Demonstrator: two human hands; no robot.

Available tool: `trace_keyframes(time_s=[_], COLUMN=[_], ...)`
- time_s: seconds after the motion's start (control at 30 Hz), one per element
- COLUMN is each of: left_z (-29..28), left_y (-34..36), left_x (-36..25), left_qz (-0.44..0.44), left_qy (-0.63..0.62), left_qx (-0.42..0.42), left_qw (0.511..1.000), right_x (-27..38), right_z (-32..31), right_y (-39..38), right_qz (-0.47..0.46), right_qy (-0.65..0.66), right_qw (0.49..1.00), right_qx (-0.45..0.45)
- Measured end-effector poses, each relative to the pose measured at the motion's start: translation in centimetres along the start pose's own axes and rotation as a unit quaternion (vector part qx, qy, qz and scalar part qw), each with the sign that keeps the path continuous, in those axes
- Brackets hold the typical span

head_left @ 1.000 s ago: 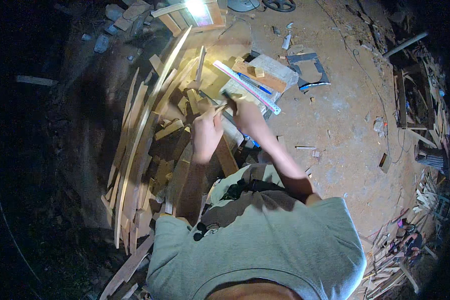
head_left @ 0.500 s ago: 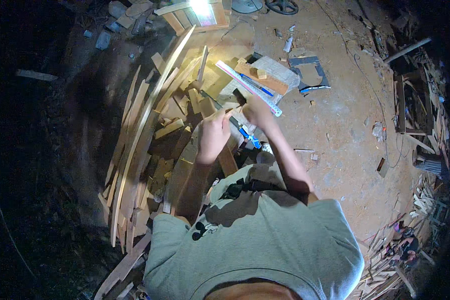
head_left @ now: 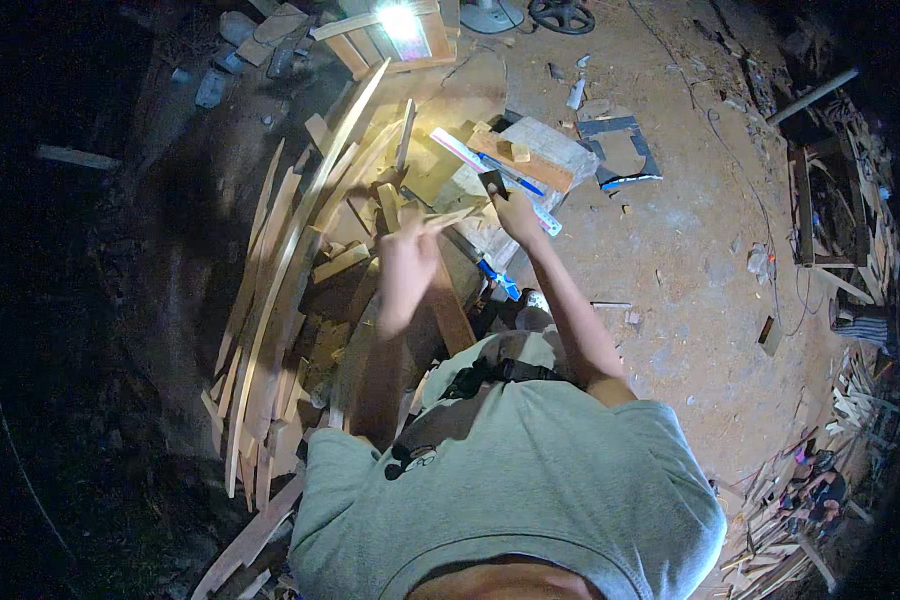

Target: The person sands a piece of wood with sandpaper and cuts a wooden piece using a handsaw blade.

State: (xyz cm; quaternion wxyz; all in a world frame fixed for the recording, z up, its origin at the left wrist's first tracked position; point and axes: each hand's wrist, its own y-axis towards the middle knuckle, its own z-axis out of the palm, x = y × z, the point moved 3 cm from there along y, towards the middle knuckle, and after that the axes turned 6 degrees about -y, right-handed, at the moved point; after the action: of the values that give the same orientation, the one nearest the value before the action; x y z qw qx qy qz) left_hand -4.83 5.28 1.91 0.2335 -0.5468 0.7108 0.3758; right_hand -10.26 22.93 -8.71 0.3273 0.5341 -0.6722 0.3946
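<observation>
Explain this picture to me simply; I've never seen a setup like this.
There is no machine here: two bare hands do the work. The view looks down from a wide fisheye camera on the person's head, so straight edges bend toward the rim. The left hand, blurred, holds a thin pale piece of wood. The right hand grips a small dark flat object; what it is, I cannot tell. Around them lie a white ruler, a blue pen and a blue-handled tool. Long wooden strips lie to the left, and a bright lamp shines at the top.
</observation>
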Motion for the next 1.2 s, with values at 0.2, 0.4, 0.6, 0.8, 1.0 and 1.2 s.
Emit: trace_keyframes(time_s=[0.2, 0.4, 0.6, 0.8, 1.0, 1.2], left_z=[-1.3, -1.7, -3.0, -1.2, -1.8, -0.9], left_y=[0.6, 1.0, 0.5, 0.6, 0.6, -0.4], left_x=[2.6, 3.3, 4.0, 4.5, 2.4, 5.6], left_qz=[-0.015, -0.034, -0.085, -0.090, -0.036, 0.019], left_qy=[-0.081, -0.065, -0.075, -0.117, -0.167, -0.178], left_qx=[-0.025, -0.009, -0.006, 0.009, 0.004, -0.091], left_qw=[0.996, 0.997, 0.994, 0.989, 0.985, 0.980], right_x=[-1.8, 8.8, 3.1, 11.2, 6.5, 13.7], right_z=[1.5, 1.8, 1.2, 1.6, 1.1, 1.1], right_y=[-0.5, -5.5, -3.5, -6.5, -3.9, -7.9], right_qz=[-0.182, -0.354, -0.262, -0.414, -0.337, -0.487], right_qy=[0.000, 0.135, 0.088, 0.054, 0.060, 0.039], right_qw=[0.980, 0.915, 0.956, 0.895, 0.932, 0.867], right_qx=[0.083, 0.138, 0.095, 0.158, 0.122, 0.103])
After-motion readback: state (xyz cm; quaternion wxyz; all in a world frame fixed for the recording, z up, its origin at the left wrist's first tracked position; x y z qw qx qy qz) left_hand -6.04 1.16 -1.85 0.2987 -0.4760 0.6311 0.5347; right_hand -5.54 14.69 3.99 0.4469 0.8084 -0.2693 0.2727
